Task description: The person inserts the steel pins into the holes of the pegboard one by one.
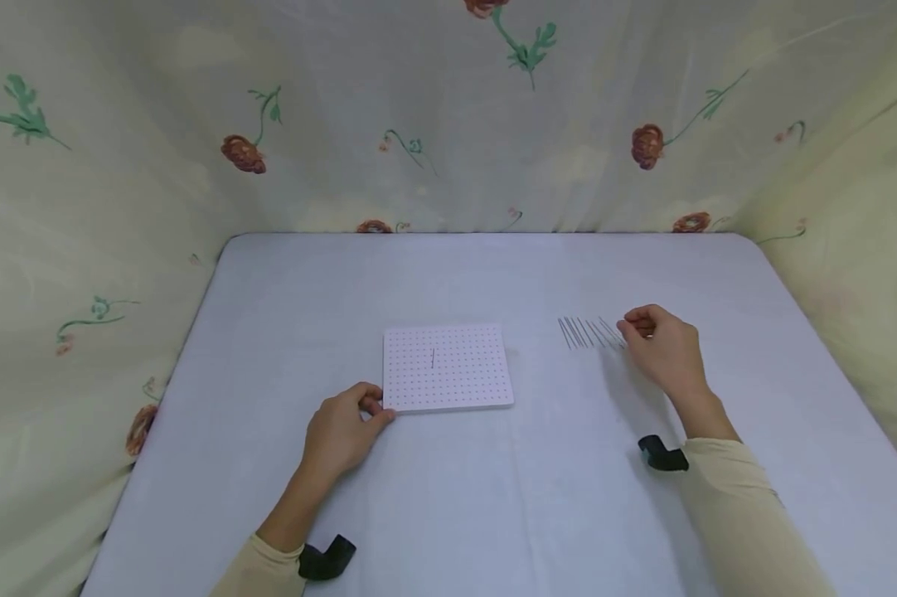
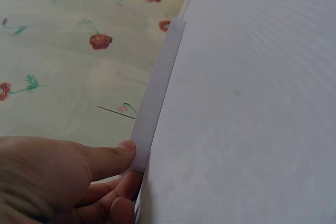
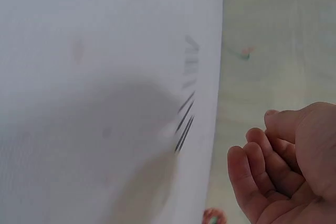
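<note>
A white board (image 1: 463, 381) with a grid of small holes lies flat on the table. One thin dark needle (image 1: 433, 359) stands up from it, left of its middle; the needle (image 2: 115, 112) also sticks out past the board's edge in the left wrist view. My left hand (image 1: 346, 427) holds the board's near left corner, thumb on the front edge and fingers at the left side. To the right, several needles (image 1: 564, 333) lie in a slanted row. Just over the row's right end hovers my right hand (image 1: 665, 348), fingers loosely bent, with nothing visible between them in the right wrist view.
A white cloth covers the table (image 1: 307, 290). Flower-patterned curtains (image 1: 329, 182) hang behind it and along both sides. Black straps (image 1: 327, 557) show at both wrists, beside the beige sleeves (image 1: 739, 514).
</note>
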A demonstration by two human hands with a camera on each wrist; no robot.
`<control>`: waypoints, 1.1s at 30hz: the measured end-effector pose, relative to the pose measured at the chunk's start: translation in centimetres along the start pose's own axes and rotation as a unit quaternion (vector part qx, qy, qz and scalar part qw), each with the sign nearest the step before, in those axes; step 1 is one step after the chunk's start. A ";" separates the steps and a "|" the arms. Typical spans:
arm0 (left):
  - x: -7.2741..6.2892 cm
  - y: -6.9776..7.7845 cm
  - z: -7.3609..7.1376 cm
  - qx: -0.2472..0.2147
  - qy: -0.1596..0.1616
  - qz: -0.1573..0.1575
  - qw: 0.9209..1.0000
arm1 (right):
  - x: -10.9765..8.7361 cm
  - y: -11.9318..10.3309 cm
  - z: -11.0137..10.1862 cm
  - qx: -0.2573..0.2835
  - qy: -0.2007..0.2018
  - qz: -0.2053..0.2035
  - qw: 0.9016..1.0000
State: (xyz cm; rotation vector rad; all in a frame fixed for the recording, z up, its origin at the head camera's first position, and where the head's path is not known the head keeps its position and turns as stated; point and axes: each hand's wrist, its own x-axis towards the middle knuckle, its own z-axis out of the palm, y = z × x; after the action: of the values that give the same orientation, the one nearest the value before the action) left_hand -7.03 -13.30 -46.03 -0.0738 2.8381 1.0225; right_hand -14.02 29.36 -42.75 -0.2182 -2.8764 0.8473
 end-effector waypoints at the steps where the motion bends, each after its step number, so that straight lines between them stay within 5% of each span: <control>1: 0.0 0.0 0.0 0.000 0.000 0.000 1.000 | 0.0 0.6 -0.2 -0.006 -0.001 0.011 1.000; 8: -0.1 -0.2 -0.2 0.002 0.002 -0.001 1.000 | -0.1 3.3 -0.4 -0.033 -0.030 0.028 0.999; 33: 0.0 -0.1 -0.1 0.001 0.000 0.003 1.000 | 0.5 3.1 0.8 -0.074 -0.102 0.035 0.991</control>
State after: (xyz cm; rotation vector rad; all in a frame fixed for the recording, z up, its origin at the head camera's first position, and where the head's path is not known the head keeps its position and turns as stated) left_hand -7.05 -13.42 -46.06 -0.0650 2.8405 1.0219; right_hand -14.32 31.61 -45.08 -0.2638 -3.1431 0.7049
